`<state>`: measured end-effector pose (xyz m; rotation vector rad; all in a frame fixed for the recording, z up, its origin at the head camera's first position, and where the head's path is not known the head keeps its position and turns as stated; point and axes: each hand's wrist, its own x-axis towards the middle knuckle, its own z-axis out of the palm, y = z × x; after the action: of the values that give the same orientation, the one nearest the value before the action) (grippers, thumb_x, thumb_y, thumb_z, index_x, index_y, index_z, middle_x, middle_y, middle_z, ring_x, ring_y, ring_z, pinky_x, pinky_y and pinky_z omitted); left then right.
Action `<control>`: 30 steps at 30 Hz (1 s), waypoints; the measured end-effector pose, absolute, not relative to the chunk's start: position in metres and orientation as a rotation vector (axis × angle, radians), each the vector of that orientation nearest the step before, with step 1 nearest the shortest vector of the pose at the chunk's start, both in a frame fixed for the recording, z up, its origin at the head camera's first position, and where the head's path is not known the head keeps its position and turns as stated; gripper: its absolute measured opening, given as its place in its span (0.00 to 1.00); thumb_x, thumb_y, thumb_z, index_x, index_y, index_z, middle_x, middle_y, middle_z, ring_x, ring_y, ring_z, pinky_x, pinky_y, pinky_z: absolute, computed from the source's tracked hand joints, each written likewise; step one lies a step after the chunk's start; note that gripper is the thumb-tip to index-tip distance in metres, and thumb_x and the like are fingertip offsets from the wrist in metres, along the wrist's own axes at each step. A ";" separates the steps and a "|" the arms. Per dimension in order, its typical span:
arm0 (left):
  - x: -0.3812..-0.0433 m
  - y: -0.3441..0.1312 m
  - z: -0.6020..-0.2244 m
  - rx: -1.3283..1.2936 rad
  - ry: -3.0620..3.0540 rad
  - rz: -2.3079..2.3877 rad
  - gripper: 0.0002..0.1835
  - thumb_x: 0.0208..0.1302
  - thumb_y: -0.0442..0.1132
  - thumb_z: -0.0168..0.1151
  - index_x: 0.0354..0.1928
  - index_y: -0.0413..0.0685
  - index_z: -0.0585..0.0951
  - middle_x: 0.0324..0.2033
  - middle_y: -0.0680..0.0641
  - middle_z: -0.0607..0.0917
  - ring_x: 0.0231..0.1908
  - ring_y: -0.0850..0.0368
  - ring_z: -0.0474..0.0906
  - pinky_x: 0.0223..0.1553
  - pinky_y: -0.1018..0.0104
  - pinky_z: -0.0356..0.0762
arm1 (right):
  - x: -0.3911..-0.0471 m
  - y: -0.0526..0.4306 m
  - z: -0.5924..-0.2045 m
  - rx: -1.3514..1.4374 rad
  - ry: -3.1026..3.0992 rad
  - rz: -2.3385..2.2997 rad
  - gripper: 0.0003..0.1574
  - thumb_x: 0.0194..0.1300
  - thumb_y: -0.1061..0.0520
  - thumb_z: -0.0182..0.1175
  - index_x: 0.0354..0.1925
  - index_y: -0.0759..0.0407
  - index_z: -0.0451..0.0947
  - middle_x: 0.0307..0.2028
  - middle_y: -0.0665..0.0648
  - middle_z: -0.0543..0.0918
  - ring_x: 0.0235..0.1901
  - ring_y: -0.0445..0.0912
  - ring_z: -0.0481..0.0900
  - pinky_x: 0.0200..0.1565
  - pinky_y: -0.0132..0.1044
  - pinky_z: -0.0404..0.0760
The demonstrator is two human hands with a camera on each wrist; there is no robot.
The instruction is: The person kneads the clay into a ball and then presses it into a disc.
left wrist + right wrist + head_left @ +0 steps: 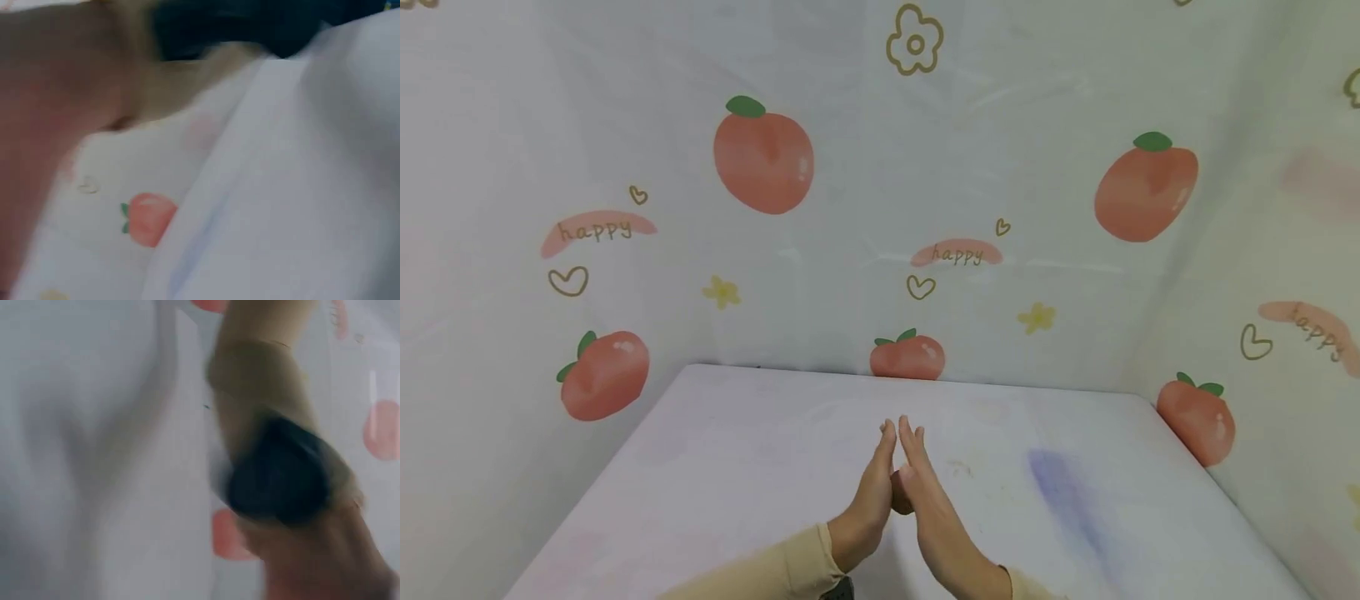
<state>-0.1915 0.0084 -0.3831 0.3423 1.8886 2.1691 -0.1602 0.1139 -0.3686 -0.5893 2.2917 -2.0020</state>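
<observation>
Above the white table [760,467], my left hand [872,492] and right hand [931,504] face each other palm to palm, with straight fingers pointing up and away. Between the palms sits a small, dark brown rounded thing [902,495]. Both hands press against its sides and partly cover it, so its kind does not show. The fingertips lean close together above it. Only blurred skin, a beige sleeve [165,87] and a dark band show in the left wrist view. A dark device [278,475] on a sleeved wrist fills much of the right wrist view; the brown thing is out of sight there.
A white sheet [850,167] printed with red fruit, hearts and "happy" hangs behind and beside the table. On the tabletop, a blue smear [1063,492] runs to the right of the hands, and a faint brown mark [959,468] lies nearer them.
</observation>
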 end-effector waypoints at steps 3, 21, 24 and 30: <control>-0.178 0.011 -0.394 0.597 1.934 2.117 0.35 0.78 0.56 0.22 0.76 0.44 0.33 0.76 0.44 0.34 0.74 0.46 0.26 0.72 0.45 0.23 | -0.176 0.119 -0.361 -0.526 2.354 -2.077 0.35 0.79 0.46 0.34 0.77 0.48 0.40 0.77 0.48 0.39 0.76 0.48 0.31 0.71 0.62 0.32; -0.194 0.010 -0.396 0.414 1.939 2.116 0.38 0.76 0.61 0.21 0.75 0.44 0.31 0.75 0.45 0.27 0.73 0.45 0.18 0.67 0.34 0.19 | -0.161 0.116 -0.374 -0.404 2.242 -2.046 0.41 0.79 0.43 0.33 0.77 0.54 0.27 0.76 0.59 0.27 0.74 0.59 0.23 0.67 0.68 0.27; -0.180 0.014 -0.394 0.566 1.901 2.072 0.37 0.76 0.59 0.19 0.75 0.42 0.30 0.75 0.44 0.28 0.73 0.44 0.19 0.68 0.35 0.22 | -0.181 0.124 -0.365 -0.350 2.338 -2.118 0.39 0.78 0.43 0.32 0.77 0.51 0.30 0.77 0.54 0.30 0.75 0.54 0.28 0.70 0.64 0.30; -0.174 0.010 -0.375 0.674 1.889 2.141 0.36 0.77 0.57 0.18 0.75 0.40 0.31 0.75 0.45 0.29 0.73 0.47 0.20 0.70 0.38 0.24 | -0.194 0.128 -0.384 -0.300 2.370 -2.021 0.39 0.78 0.41 0.29 0.77 0.51 0.30 0.77 0.57 0.30 0.75 0.57 0.26 0.69 0.66 0.30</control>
<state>-0.1742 0.0101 -0.3750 0.6743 1.8895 2.1408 -0.1938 0.1282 -0.3836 -0.2997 2.3705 -2.0210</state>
